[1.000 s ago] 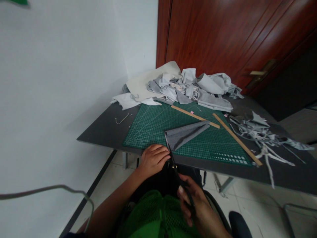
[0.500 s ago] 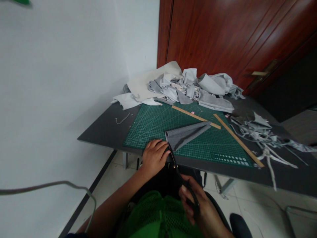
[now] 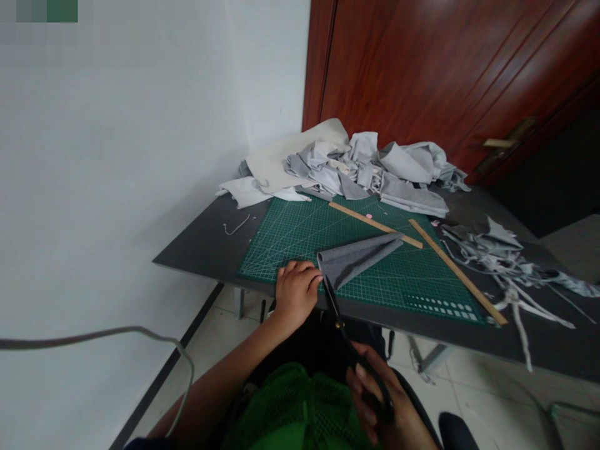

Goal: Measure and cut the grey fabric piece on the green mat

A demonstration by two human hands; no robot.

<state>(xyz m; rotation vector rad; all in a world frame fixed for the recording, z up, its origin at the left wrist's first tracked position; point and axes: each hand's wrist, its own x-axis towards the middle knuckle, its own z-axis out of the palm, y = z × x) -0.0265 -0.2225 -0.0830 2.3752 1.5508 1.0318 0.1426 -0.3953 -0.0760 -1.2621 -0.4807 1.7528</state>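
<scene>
A folded piece of grey cloth (image 3: 359, 257) lies on the green cutting mat (image 3: 285, 234), narrowing towards the right. My left hand (image 3: 297, 292) rests at the mat's front edge, just left of the cloth's wide end. Its fingers are curled, with thumb and forefinger together by the cloth; whatever they pinch is hidden. Black-handled scissors (image 3: 339, 324) are in my right hand (image 3: 375, 394), fingers wrapped round the handles. The blades point away from me, almost together, and their tips are between my left fingertips and the cloth's near edge.
Two wooden rulers (image 3: 375, 224) (image 3: 457, 272) lie on the mat. White and grey fabric scraps (image 3: 323, 165) are heaped along the back of the dark table (image 3: 197, 250). Tangled cloth strips (image 3: 487, 247) lie at the right, some hanging over the front edge. A wall is at the left.
My left fingers have drawn in and curled more. The scissors' blades look closer together, still at the cloth's near edge. The whole view has shifted slightly; the cloth stays in place on the mat.
</scene>
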